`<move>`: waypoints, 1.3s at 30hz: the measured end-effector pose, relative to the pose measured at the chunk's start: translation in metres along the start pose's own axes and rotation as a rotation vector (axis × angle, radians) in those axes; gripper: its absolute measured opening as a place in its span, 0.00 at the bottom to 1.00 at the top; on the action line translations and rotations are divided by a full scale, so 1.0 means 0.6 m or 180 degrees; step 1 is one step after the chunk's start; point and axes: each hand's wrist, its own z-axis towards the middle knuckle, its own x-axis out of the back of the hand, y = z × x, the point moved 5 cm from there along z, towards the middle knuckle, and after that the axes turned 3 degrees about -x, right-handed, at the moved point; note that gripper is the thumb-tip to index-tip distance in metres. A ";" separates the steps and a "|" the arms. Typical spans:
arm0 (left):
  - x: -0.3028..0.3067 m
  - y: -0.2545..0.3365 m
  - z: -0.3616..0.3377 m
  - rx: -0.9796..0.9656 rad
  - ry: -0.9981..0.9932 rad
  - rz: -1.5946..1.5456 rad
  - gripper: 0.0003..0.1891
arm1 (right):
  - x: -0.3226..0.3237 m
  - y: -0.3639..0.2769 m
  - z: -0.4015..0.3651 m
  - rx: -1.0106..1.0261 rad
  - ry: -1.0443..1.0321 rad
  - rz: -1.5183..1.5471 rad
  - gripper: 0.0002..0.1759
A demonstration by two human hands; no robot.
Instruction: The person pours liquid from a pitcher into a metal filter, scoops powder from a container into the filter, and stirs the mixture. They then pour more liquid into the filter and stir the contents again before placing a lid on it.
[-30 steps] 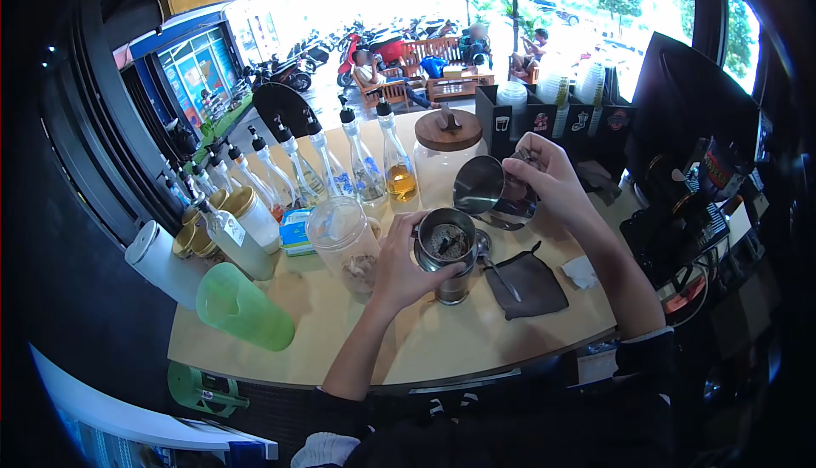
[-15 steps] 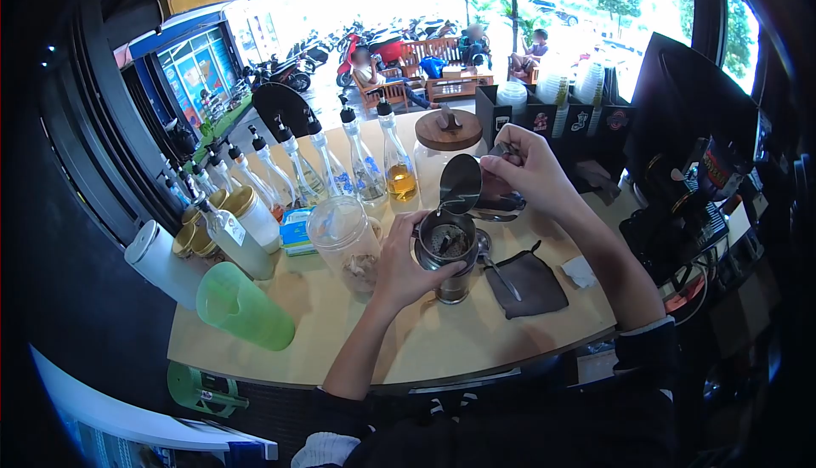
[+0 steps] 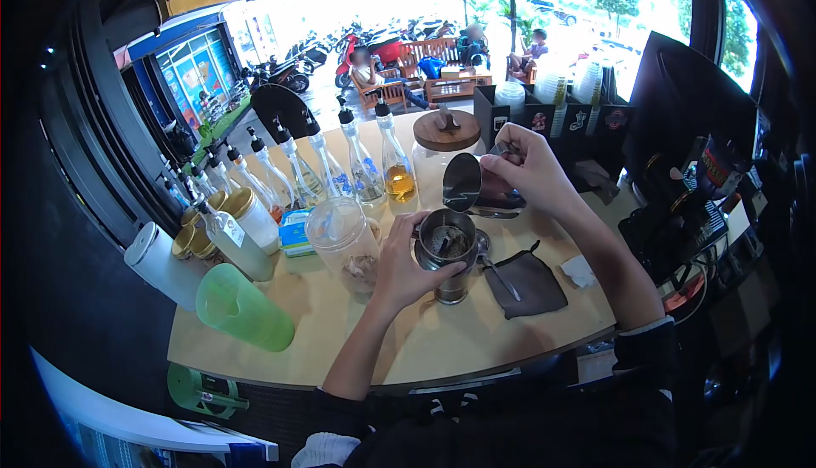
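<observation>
My right hand (image 3: 531,166) is closed around the handle of a metal pitcher (image 3: 463,183), which tilts with its mouth facing left. Below and slightly left of it stands a metal drip filter (image 3: 449,226) on a glass (image 3: 451,290), dark wet contents showing inside. Fingers and thumb of my left hand (image 3: 412,260) wrap the filter's side. The pitcher hangs above the filter, apart from it. Close by on the right, a spoon (image 3: 503,277) rests partly on a dark cloth pouch (image 3: 531,285). Left of my left hand is a clear plastic jar (image 3: 336,228) with brown contents.
Pump-topped syrup bottles (image 3: 361,162) line the back left. A green jug (image 3: 242,306) stands front left, and a wood-lidded jar (image 3: 446,130) is behind the pitcher. Farther right are a cup holder (image 3: 535,119) and crumpled tissue (image 3: 580,271). People sit outside.
The pitcher has shifted slightly right and its lip has risen a little. A thin stream at its lip no longer shows. My left hand stays on the filter.
</observation>
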 end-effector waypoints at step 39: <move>0.004 0.000 -0.002 0.0182 -0.0103 0.0037 0.44 | 0.017 -0.007 -0.006 -0.0065 0.0142 -0.0377 0.11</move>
